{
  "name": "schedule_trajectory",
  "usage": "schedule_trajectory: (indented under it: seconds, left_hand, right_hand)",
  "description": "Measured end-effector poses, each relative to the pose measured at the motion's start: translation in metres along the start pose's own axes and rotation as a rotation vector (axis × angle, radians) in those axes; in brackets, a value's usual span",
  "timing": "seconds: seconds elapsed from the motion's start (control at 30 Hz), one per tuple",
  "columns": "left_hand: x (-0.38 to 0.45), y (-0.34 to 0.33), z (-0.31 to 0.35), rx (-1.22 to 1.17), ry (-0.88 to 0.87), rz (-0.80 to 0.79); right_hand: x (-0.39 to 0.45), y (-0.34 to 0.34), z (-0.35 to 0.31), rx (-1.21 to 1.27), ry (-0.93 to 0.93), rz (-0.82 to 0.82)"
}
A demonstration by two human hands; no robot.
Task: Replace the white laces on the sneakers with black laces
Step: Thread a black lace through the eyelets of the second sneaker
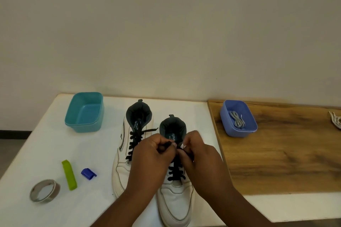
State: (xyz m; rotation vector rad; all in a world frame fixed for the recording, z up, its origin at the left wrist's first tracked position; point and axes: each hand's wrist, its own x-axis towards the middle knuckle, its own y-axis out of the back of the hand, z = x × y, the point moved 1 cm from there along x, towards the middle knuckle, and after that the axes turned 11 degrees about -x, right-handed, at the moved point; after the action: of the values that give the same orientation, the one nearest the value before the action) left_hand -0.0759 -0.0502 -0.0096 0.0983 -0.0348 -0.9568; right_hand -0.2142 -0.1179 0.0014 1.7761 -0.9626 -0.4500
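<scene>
Two hands at the top eyelets of the near sneaker — risk of a loose or uneven finish.

Head view: left hand [154, 148] and right hand [195, 150] each pinch an end of the black lace [176, 170] on the right sneaker [175, 201]; a slipped pinch would slacken the crossings. At 9 o'clock the left sneaker [120, 167] is already black-laced; the removed laces [238, 120] lie in the blue tub [239, 132] at 2 o'clock.
</scene>
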Motion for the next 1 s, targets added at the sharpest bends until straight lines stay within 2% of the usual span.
schedule_trajectory:
  seconds: [0.1,0.23,0.27,0.33,0.37,0.5,0.67,0.8,0.87,1.0]
  left_hand:
    - [0.002,0.003,-0.002,0.131,-0.050,-0.029]
    - [0.008,0.007,-0.006,0.227,-0.115,-0.107]
    - [0.009,0.008,-0.006,0.229,-0.127,-0.136]
    - [0.011,0.010,-0.008,0.277,-0.179,-0.195]
    - [0.011,0.010,-0.009,0.325,-0.204,-0.222]
    - [0.015,0.010,-0.019,0.524,-0.284,-0.269]
    - [0.015,0.009,-0.019,0.552,-0.361,-0.258]
    - [0.012,0.008,-0.017,0.583,-0.330,-0.269]
    - [0.007,0.004,-0.015,0.636,-0.310,-0.289]
    - [0.006,0.002,-0.014,0.576,-0.232,-0.256]
  right_hand:
    - [0.001,-0.004,0.002,0.007,0.007,-0.096]
    - [0.007,-0.022,0.019,0.021,-0.109,-0.461]
    - [0.007,-0.022,0.020,-0.015,-0.082,-0.415]
    - [0.004,-0.016,0.018,-0.031,0.005,-0.167]
    - [0.000,-0.012,0.017,-0.006,0.029,-0.115]
    - [-0.003,-0.012,0.018,0.046,0.086,-0.107]
    - [0.000,-0.010,0.022,0.141,0.048,-0.187]
    - [0.001,-0.005,0.018,0.222,0.043,-0.189]
    - [0.000,-0.005,0.016,0.233,0.052,-0.146]
    - [0.002,-0.002,0.012,0.251,0.003,-0.004]
